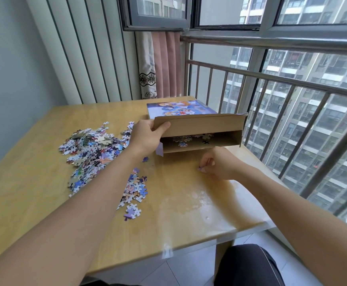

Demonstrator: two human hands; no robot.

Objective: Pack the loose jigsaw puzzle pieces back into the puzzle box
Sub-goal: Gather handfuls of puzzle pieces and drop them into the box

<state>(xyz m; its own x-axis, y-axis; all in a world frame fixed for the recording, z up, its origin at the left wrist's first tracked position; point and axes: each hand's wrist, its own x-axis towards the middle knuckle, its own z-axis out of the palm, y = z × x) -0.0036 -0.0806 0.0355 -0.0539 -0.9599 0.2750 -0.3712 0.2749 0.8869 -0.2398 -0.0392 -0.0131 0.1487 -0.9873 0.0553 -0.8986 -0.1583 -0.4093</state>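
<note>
The puzzle box (189, 112) lies flat at the table's far side, its open end facing me and its brown flap (205, 124) lifted. My left hand (145, 135) grips the flap's left end, thumb on its inner face. Several pieces (184, 139) lie inside the opening. My right hand (218, 164) rests on the table just in front of the box, its fingertips pinched on a small puzzle piece (202, 168). A big heap of loose pieces (90, 149) covers the table's left part. A smaller cluster (134, 188) lies beside my left forearm.
The wooden table (44, 193) ends close at the right, beside a metal railing (292, 83) and window. A single piece (145, 159) lies near the box's left corner. A pink curtain (160, 65) hangs behind the table. My knee in dark cloth (249, 265) shows below the table edge.
</note>
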